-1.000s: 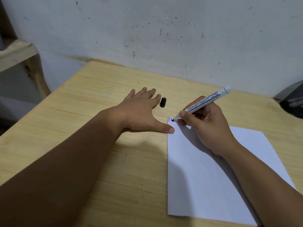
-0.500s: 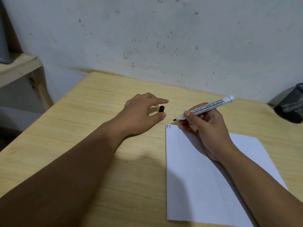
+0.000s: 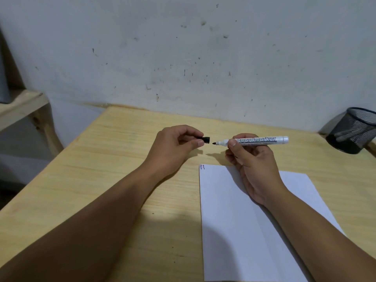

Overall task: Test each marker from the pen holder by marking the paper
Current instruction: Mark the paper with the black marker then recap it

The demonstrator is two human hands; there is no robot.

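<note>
Lifted cap (image 3: 206, 139) off surface (image 3: 114, 176) in left hand (image 3: 175, 147), pinched. Gripped marker (image 3: 258, 140) in right hand (image 3: 252, 165), level above paper (image 3: 244, 231), tip just beside cap. Holder (image 3: 352, 131) well right of paper.

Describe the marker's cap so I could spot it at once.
Start at the wooden table against the wall. Above it, the left hand pinches the cap just short of the marker tip: it is small, black, the only loose piece.
</note>
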